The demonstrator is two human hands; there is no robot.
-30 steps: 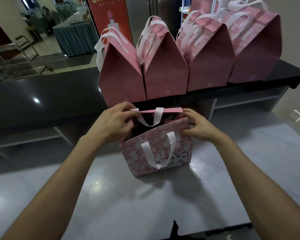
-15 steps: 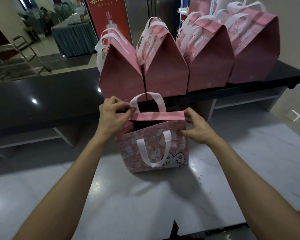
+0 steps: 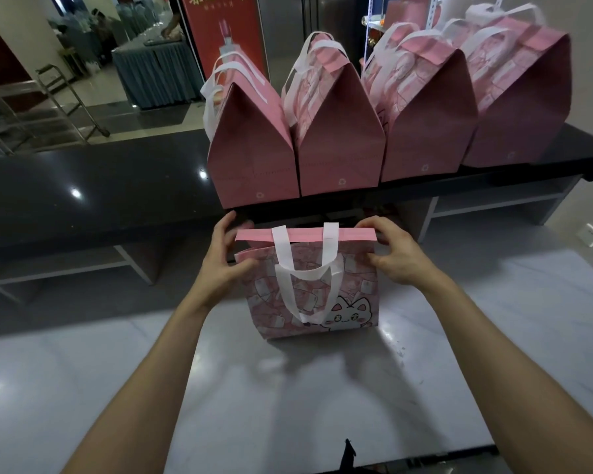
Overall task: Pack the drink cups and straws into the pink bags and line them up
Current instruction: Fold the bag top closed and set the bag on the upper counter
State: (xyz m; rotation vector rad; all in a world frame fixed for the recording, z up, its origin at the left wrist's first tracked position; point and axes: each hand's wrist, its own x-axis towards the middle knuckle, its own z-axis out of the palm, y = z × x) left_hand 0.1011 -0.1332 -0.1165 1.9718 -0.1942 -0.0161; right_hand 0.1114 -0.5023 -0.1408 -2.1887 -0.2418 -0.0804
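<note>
Both hands, left (image 3: 225, 260) and right (image 3: 396, 256), pinch the upright pink bag's (image 3: 314, 295) top ends, cat face toward the camera

A pale marble worktop (image 3: 459, 354) carries one pink bag (image 3: 322, 302) standing upright between both grips. Beyond them, a black worktop (image 3: 100, 186) carries four pink bags (image 3: 343, 142) in a row.
</note>
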